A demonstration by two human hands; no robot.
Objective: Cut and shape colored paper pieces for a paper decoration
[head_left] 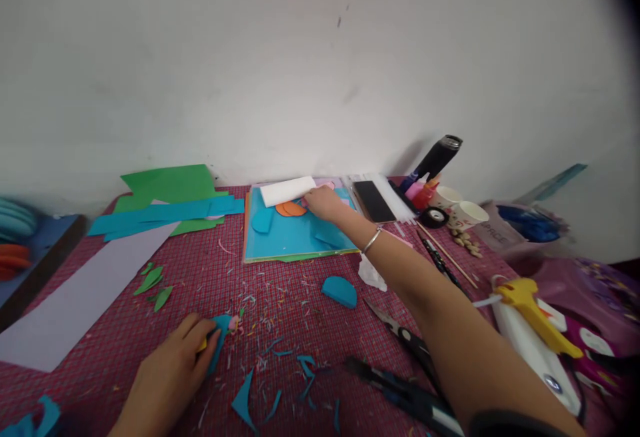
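My left hand (173,364) is low on the left of the table, its fingers closed on a cut piece of blue paper (219,344). Something small, yellow and black (204,342), shows between those fingers; I cannot make out its kind. A small pink and green bit (236,324) lies at the blue piece's edge. My right hand (325,202) reaches far forward over the stack of coloured sheets (285,244). Its fingertips are pressed together beside orange paper rounds (291,209) and a white paper roll (287,192); what they pinch is hidden.
Scissors (400,334) and a dark-handled tool (395,387) lie under my right forearm. A yellow glue gun (537,314), paper cups (467,216), a phone (373,200) and a black bottle (440,157) stand or lie right. Green sheets (170,184) and paper scraps are left and front.
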